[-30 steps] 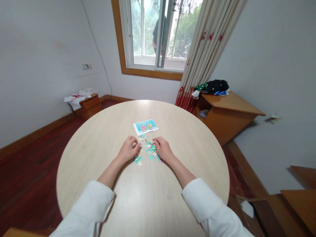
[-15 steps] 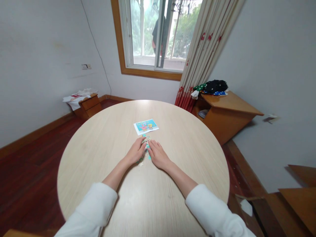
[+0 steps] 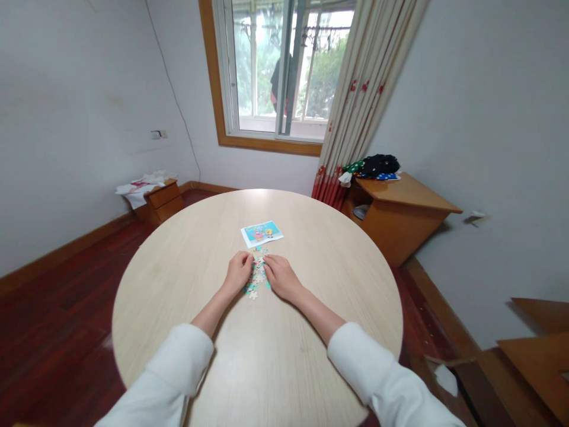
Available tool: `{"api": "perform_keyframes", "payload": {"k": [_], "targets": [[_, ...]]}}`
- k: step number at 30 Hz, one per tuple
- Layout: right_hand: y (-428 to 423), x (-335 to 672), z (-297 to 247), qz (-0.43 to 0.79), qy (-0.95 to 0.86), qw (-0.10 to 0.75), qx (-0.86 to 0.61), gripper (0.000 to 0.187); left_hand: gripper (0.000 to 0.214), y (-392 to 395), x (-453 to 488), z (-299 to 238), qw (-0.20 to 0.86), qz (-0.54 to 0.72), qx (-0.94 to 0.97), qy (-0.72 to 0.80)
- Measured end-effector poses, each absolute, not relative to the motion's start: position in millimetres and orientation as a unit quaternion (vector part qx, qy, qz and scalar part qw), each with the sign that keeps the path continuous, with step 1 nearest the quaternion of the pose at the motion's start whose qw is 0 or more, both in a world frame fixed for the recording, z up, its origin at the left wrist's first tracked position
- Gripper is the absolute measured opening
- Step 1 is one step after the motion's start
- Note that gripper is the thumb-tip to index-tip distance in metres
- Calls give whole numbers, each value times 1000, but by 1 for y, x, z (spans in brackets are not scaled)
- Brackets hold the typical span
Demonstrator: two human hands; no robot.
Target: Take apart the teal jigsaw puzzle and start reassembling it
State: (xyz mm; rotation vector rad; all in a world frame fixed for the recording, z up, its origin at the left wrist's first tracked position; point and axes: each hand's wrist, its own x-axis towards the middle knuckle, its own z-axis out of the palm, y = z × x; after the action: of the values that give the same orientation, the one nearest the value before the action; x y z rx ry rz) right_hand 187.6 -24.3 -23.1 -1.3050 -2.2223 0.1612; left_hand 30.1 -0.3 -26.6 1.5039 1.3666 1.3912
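Observation:
A small heap of jigsaw puzzle pieces [image 3: 258, 274], cream and turquoise, lies loose on the round table [image 3: 267, 356]. My left hand [image 3: 239, 273] rests at the heap's left side, its fingers curled in and closed. From the right, my right hand [image 3: 281, 276] reaches the heap's edge with thumb and fingers drawn together near some pieces. Whatever either hand pinches is too small to make out. Just beyond the heap lies a printed picture sheet [image 3: 262, 233] with a pink and a yellow cartoon figure on blue.
Behind the table are a window [image 3: 275, 71] and a long curtain [image 3: 351, 95]. A wooden desk [image 3: 400, 219] with a pile of clothes [image 3: 377, 166] stands at the right. At the left is a small wooden cabinet [image 3: 164, 201] with white cloth or paper on top.
My hands have moved slightly apart, and their fingers have curled in from lying over the heap. More of the puzzle pieces show between them. The camera view has tilted up a little.

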Motion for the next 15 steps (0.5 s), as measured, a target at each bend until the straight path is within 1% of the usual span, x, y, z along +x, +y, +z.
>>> {"api": "perform_keyframes", "payload": {"k": [4,6,7,9,11,13,15], "targets": [[-28,175,7,-7,-864,216,-455,30,32,3,39,-24,378,555,533,515],[-27,166,21,-25,-880,177,-439,31,35,3,46,-20,428,568,502,492],[-26,160,28,-29,-889,155,-429,31,36,3,49,-15,464,573,482,474],[-22,150,40,-39,-903,109,-413,28,34,2,51,-4,608,568,384,400],[-19,141,52,-61,-912,88,-395,27,31,0,48,11,688,549,330,341],[-17,132,64,-78,-916,73,-386,28,27,-2,41,27,715,529,324,324],[-19,124,77,-94,-918,56,-381,30,22,-6,32,43,713,512,342,337]]}}
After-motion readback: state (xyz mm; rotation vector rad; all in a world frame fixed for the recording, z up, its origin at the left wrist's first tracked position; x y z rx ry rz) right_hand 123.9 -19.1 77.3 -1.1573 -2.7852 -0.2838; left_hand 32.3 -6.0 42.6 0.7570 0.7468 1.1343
